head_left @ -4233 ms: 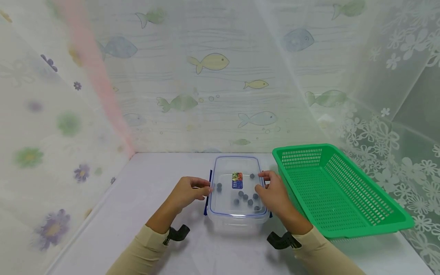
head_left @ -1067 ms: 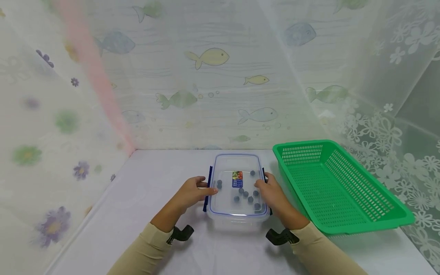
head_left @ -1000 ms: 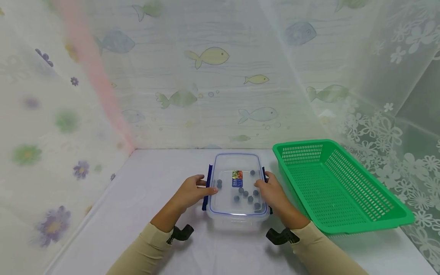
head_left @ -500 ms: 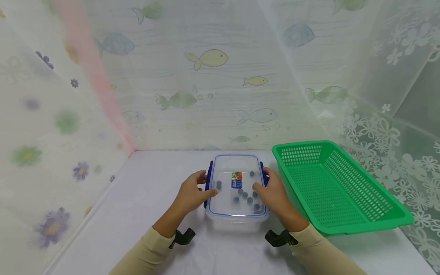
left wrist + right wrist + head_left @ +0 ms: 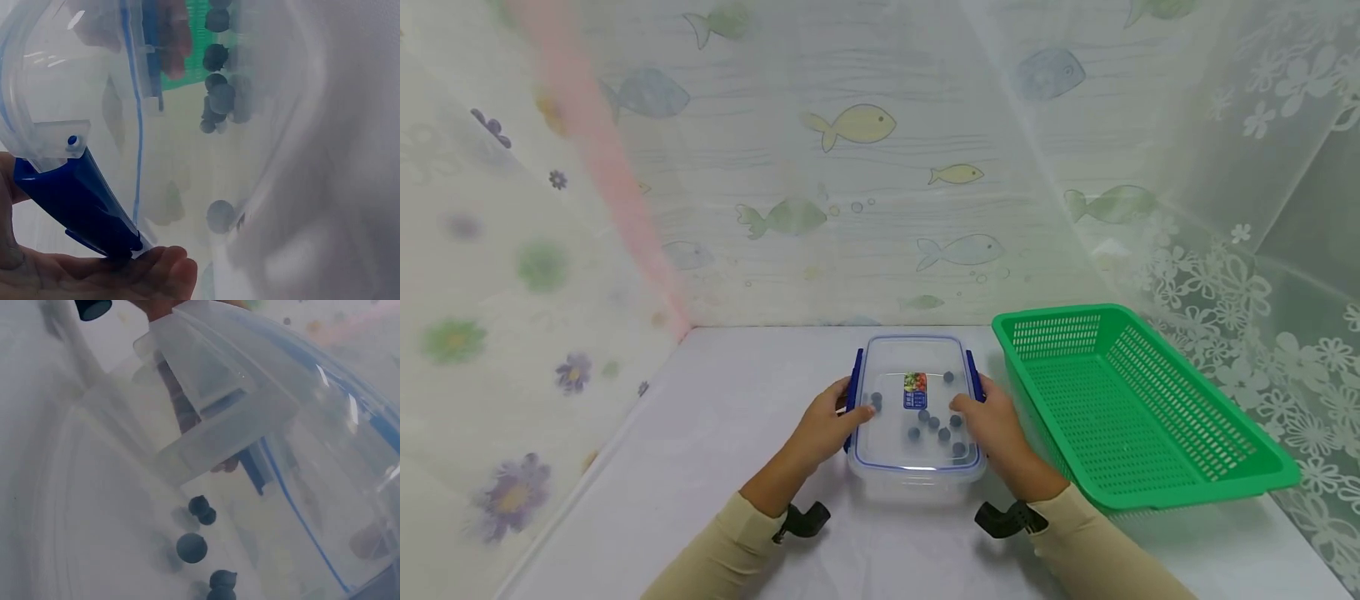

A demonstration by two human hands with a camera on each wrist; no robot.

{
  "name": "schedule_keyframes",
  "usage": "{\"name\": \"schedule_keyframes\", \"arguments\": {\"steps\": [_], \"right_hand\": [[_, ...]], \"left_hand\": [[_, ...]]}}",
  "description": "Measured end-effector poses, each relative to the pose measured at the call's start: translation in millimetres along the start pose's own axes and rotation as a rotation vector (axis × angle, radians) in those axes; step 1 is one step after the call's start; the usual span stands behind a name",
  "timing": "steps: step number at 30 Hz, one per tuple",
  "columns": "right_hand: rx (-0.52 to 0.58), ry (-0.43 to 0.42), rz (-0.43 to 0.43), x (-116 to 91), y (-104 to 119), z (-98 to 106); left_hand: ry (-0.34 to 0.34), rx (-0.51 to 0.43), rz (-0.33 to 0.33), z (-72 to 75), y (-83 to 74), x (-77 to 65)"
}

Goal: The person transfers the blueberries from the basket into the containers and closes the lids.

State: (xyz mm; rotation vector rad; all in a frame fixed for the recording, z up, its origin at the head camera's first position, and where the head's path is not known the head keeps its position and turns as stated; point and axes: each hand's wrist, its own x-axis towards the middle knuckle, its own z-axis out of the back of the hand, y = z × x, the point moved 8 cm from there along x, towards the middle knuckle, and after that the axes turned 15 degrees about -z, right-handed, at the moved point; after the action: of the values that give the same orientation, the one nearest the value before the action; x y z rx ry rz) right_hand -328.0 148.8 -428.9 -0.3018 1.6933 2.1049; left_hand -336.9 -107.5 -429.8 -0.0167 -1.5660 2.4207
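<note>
A clear food container with a blue-edged lid stands on the white-covered table, several blueberries loose inside. My left hand holds its left side, thumb on the lid. In the left wrist view the fingers reach under the blue side latch, which tilts outward from the lid. Opposite, my right hand grips the right side by the other blue latch, thumb over the lid's edge. More blueberries show through the wall in the right wrist view, where the right fingertips are mostly hidden.
An open green plastic basket stands close to the right of the container, beside the right forearm. Patterned sheer curtains enclose the table at the back and sides.
Both hands have closed in on the container's sides, thumbs settling over the lid. The side latches have shifted slightly upward under the fingers. The container and blueberries stay in place.
</note>
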Motion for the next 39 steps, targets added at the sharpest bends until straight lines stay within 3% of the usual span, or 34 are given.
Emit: {"name": "schedule_keyframes", "arguments": {"steps": [6,11,19,29,39], "right_hand": [[0.033,0.095,-0.016,3,-4,-7],[0.016,0.116,-0.018,2,-4,-7],[0.011,0.148,0.002,-2,-1,-11],[0.007,0.177,0.042,-4,2,-15],[0.006,0.145,0.041,-5,1,-13]], "left_hand": [[0.095,-0.048,-0.056,-11.5,-4.8,-3.3],[0.122,-0.052,-0.078,-14.5,-11.4,-4.2],[0.108,-0.006,-0.072,-13.6,-14.5,-7.0],[0.11,-0.036,-0.108,-11.1,-16.1,-8.1],[0.105,-0.036,-0.105,-11.8,-17.1,-10.1]]}}
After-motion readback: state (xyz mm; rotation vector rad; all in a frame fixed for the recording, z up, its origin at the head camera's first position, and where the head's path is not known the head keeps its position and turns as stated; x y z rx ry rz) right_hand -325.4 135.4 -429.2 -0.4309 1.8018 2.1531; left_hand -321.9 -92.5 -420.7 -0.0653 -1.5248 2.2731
